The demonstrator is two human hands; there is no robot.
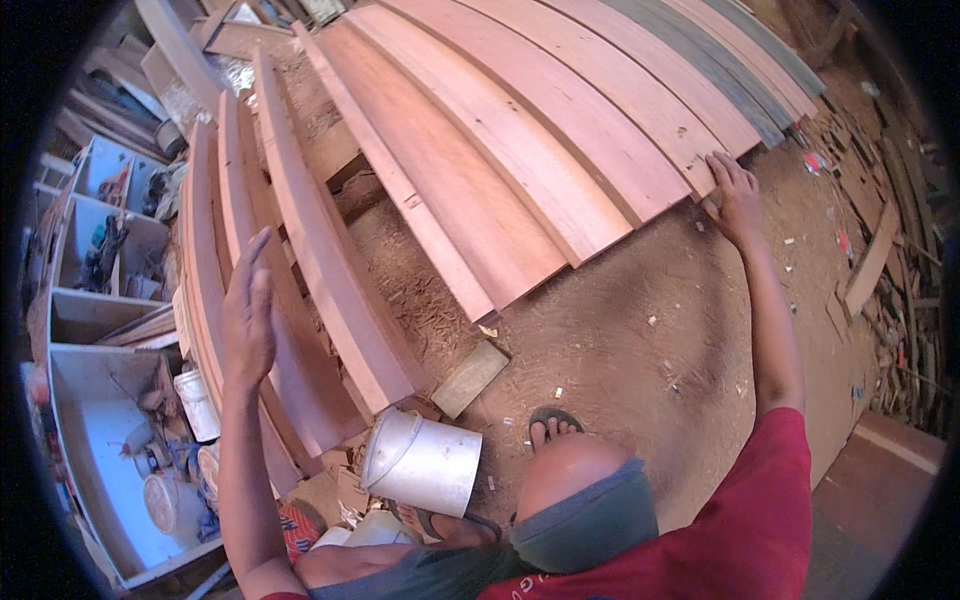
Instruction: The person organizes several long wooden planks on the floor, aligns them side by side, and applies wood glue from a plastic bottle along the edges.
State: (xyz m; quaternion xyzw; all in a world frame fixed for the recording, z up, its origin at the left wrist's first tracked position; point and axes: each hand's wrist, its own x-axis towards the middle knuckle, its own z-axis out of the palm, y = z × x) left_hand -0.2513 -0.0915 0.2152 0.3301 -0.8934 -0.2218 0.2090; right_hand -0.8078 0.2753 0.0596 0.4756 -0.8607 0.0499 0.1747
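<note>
A row of long reddish wooden planks [560,120] lies side by side in front of me. At the near end of one pale reddish plank [668,125], my right hand [737,200] has its fingers over the top and its thumb at the edge. My left hand [250,315] is held with its fingers stretched out and nothing in it, over the separate boards on the left. Nearest to it are a narrow board [230,170] and a thick beam [330,270] standing on edge. Whether the left hand touches any wood, I cannot tell.
A white bucket [425,465] lies tilted by my feet, next to a short wood block [470,380]. On the left stands a pale compartmented cabinet [100,357] holding tools and tubs. Scrap wood [872,262] is piled at right; shavings and litter dot the dirt floor [640,330].
</note>
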